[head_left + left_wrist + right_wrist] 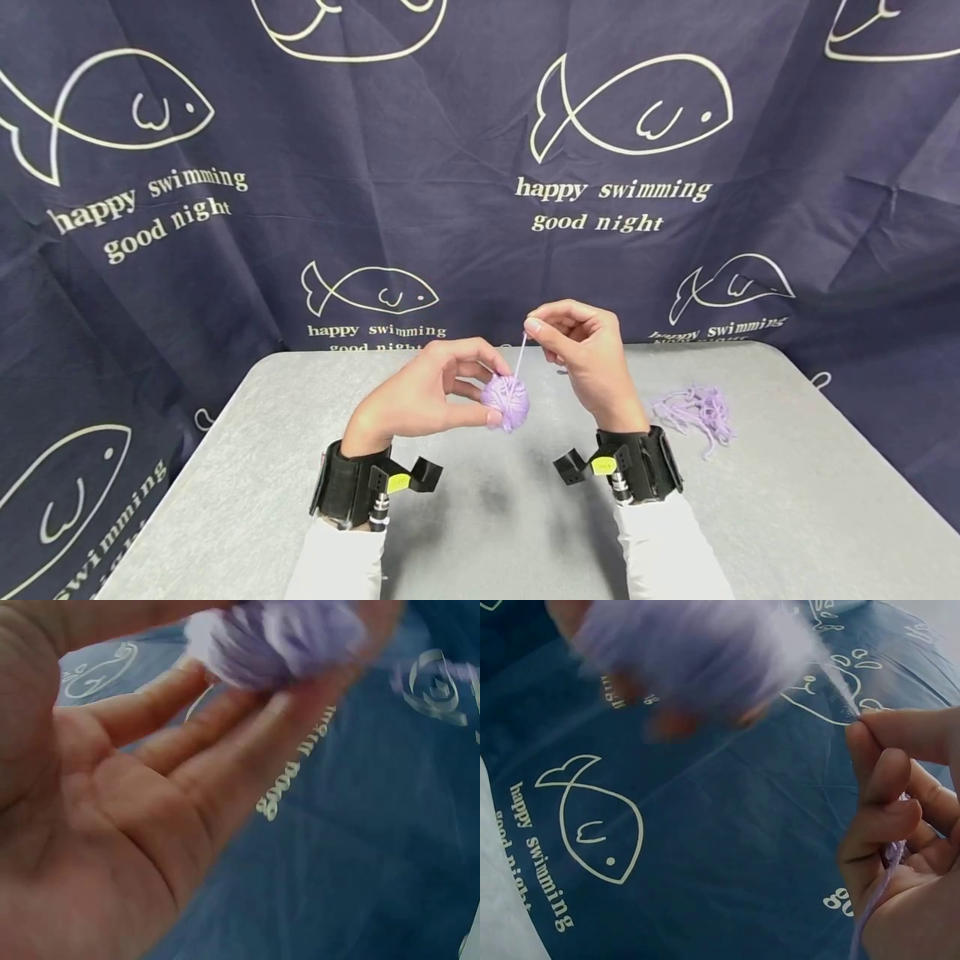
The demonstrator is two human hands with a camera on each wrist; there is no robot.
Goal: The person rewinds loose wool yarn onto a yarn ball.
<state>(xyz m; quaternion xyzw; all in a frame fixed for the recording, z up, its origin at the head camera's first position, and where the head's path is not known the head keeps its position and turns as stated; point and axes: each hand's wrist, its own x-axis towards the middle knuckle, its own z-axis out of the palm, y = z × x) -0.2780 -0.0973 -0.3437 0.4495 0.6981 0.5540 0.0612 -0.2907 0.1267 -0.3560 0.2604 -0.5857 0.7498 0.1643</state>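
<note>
A small lilac yarn ball [507,403] is pinched between the thumb and fingers of my left hand [427,392], held above the table. From its top a single strand [520,356] runs taut up to my right hand [588,354], where thumb and index finger pinch it. In the right wrist view, the same yarn [889,870] passes on through the curled fingers and hangs below the palm. Motion blurs the ball [277,641] in the left wrist view.
A loose tangle of lilac yarn [701,415] lies on the grey table [787,500], right of my right wrist. Behind the table hangs a dark blue cloth [465,208] with white fish drawings. Each wrist wears a black camera band [352,487].
</note>
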